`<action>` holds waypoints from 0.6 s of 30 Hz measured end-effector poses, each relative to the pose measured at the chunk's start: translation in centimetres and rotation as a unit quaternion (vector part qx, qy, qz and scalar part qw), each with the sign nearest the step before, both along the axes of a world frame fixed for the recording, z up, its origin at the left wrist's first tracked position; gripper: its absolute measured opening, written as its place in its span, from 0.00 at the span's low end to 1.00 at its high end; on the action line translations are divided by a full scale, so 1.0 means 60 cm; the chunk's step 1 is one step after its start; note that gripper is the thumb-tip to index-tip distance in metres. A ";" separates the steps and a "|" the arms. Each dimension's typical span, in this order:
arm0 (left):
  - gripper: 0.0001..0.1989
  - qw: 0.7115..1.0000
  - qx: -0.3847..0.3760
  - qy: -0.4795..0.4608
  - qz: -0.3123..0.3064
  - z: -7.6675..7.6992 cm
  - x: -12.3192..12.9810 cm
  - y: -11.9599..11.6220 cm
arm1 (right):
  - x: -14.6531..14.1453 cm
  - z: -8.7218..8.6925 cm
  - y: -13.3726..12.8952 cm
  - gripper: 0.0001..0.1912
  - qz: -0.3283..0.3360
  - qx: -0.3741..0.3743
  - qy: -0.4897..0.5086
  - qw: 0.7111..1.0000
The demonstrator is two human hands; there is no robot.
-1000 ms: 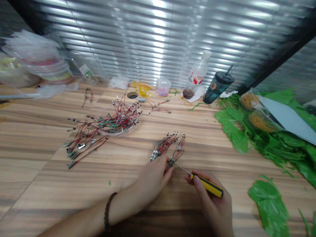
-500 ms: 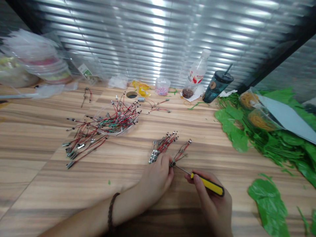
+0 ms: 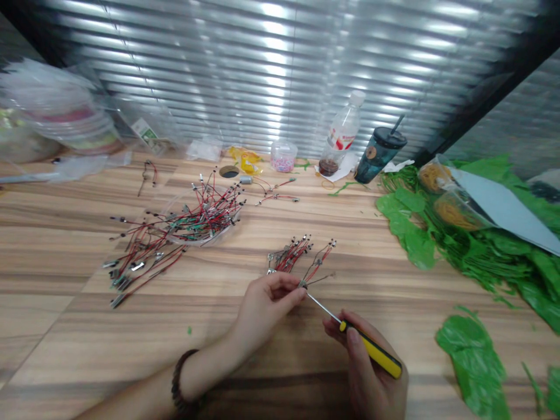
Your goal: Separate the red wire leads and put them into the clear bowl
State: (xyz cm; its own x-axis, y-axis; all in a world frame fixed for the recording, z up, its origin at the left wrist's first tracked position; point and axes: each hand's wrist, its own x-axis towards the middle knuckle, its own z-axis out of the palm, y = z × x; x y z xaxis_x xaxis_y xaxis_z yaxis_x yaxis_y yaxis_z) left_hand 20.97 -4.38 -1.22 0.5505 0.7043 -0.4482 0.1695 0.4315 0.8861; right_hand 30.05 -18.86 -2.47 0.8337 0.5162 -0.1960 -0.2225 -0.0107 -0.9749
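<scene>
My left hand (image 3: 266,309) pinches a small metal terminal (image 3: 303,284) with red and dark wires fanning out from it. My right hand (image 3: 371,367) grips a yellow-and-black screwdriver (image 3: 371,345), and its thin steel shaft reaches up to that terminal. Just beyond my left fingers lies a small bunch of red-wired parts (image 3: 291,256) on the wooden table (image 3: 56,350). Farther left, a large tangle of red-wired parts (image 3: 144,256) spills from a clear plastic dish (image 3: 172,213).
Two wired pieces (image 3: 277,194) lie near the back edge, beside a tub of pink beads (image 3: 283,156) and a plastic bottle (image 3: 343,131). A dark tumbler (image 3: 380,154) stands at the back. Green leaf-like sheets (image 3: 476,251) cover the right side.
The screwdriver handle has swung lower and to the right, with its shaft still at the terminal. My left fingers have curled around the terminal, and the view has shifted slightly.
</scene>
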 end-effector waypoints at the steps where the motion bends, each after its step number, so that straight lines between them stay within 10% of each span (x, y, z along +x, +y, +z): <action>1: 0.15 1.000 -0.003 -0.006 0.009 0.002 0.000 0.000 | -0.006 0.000 0.000 0.13 -0.009 0.001 0.016 1.000; 18: 0.11 0.998 0.044 -0.020 0.042 0.006 -0.007 -0.004 | -0.003 -0.029 -0.001 0.10 0.015 0.130 0.108 0.986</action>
State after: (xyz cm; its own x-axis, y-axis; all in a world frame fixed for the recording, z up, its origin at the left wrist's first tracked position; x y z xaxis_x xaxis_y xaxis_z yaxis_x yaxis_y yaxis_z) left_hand 20.52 -4.63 -0.86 0.5039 0.7846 -0.3613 0.0987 0.3632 0.9265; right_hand 29.85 -18.92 -4.22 0.7709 0.5963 -0.2239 -0.4277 0.2241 -0.8757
